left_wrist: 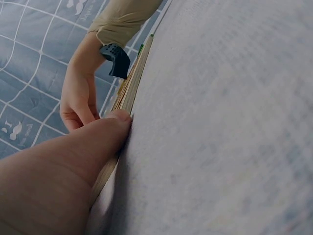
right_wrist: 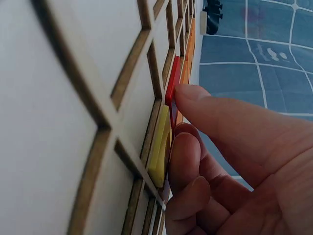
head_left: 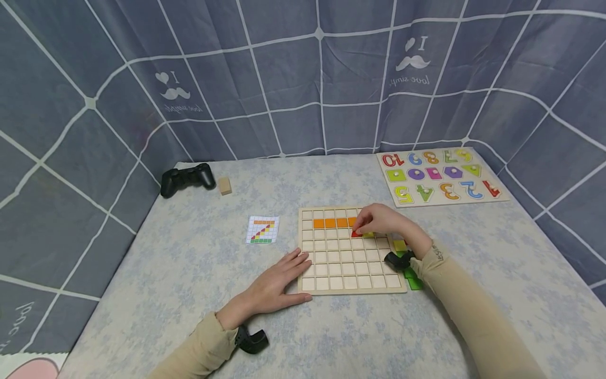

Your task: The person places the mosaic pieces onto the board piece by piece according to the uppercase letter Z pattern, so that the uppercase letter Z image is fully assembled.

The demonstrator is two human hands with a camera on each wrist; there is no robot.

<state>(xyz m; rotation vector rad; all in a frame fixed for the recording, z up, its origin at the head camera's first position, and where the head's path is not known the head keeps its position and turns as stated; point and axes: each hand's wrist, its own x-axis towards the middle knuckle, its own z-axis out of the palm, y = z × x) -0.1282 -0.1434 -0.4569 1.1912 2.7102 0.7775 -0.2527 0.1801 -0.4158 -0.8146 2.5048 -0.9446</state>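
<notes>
A wooden grid board (head_left: 335,285) lies on the table, with a row of several orange tiles (head_left: 330,223) in its upper cells. My right hand (head_left: 381,218) is over the upper right part, its thumb and curled fingers pinching a red tile (right_wrist: 172,81) at the grid. Right beside the red one, a yellow tile (right_wrist: 159,152) sits slightly tilted in its cell. My left hand (head_left: 276,281) rests at the board's left side, fingers spread over its edge and the thumb (left_wrist: 115,122) against the near edge.
Left of the board lies a pattern card (head_left: 262,230) with coloured squares. Green tiles (head_left: 414,283) and a yellow tile (head_left: 400,245) lie by its right edge. Farther back are a black game controller (head_left: 187,179), a small wooden block (head_left: 224,186) and a number puzzle board (head_left: 442,197).
</notes>
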